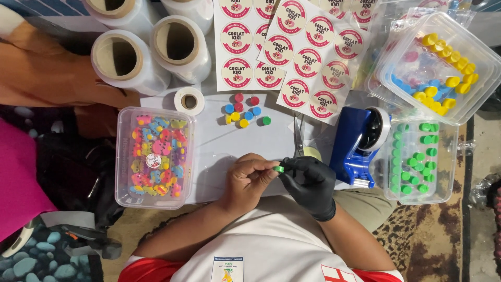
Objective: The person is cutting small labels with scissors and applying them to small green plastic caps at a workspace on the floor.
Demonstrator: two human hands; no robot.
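Note:
My left hand (249,180) is bare and my right hand (309,183) wears a black glove. Together they pinch a small green cap (279,168) between their fingertips, just above the white work surface (219,141). A loose cluster of red, blue, yellow and green caps (244,109) lies further up on the surface. Scissors (299,134) lie just beyond my right hand.
A clear box of colourful sweets (154,156) sits left. A blue tape dispenser (357,143), a box of green caps (420,159) and a tub of yellow and blue caps (436,65) stand right. Round sticker sheets (292,47), film rolls (135,52) and a small tape roll (189,101) lie at the back.

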